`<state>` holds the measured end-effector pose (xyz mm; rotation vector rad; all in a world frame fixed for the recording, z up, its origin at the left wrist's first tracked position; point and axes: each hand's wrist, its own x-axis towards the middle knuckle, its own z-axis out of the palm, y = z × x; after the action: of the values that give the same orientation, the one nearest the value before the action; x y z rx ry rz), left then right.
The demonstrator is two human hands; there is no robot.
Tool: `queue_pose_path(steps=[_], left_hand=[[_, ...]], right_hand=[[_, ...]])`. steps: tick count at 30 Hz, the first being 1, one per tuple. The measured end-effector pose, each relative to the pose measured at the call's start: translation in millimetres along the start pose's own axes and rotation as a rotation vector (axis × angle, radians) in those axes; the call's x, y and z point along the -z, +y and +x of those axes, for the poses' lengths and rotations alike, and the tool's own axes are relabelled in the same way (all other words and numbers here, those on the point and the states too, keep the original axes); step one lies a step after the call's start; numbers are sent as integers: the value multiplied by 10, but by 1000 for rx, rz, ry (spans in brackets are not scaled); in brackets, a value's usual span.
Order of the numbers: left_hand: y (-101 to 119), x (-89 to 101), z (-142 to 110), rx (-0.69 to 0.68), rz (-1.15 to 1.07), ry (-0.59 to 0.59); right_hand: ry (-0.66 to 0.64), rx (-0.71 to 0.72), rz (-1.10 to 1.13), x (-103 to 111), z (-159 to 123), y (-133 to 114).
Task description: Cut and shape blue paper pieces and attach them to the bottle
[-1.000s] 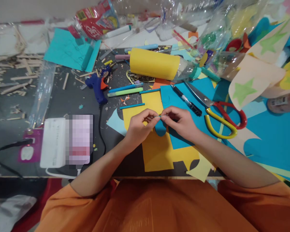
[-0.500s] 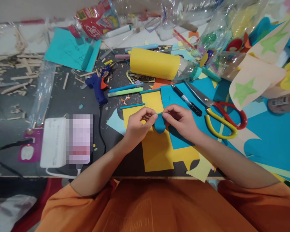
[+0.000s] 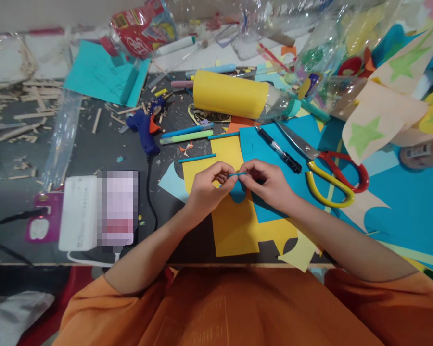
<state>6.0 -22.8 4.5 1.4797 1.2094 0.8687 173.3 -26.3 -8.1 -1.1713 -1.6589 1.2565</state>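
A small blue paper piece [image 3: 238, 193] with a rounded lower end hangs between my two hands, its top edge seen as a thin line. My left hand [image 3: 210, 185] pinches that edge from the left between thumb and fingers. From the right, my right hand [image 3: 265, 182] grips the same edge, its fingertips almost meeting the left ones. Below lies yellow paper [image 3: 234, 235], and beside the right hand is a larger blue sheet [image 3: 274, 206]. Two thin blue paper rolls [image 3: 197, 158] rest just beyond the left hand.
Scissors [image 3: 312, 154] and a black pen [image 3: 279, 150] lie to the right. A yellow-wrapped bottle [image 3: 231, 94] is behind the hands. On the left are a glue gun [image 3: 144, 129], its cord, a phone [image 3: 119, 209], a white power bank [image 3: 78, 213] and wood scraps [image 3: 25, 127].
The fingertips have drawn closer together and the blue paper piece has tilted, so its top edge now shows as a thin line. Both hands keep hold of it.
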Motion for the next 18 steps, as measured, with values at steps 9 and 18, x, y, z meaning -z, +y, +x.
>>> queue_pose_path(steps=[9, 18], left_hand=[[-13, 4, -3, -27, 1, 23], [25, 12, -3, -1, -8, 52]], right_hand=[[38, -24, 7, 4, 4, -37], [48, -27, 49, 20, 4, -64]])
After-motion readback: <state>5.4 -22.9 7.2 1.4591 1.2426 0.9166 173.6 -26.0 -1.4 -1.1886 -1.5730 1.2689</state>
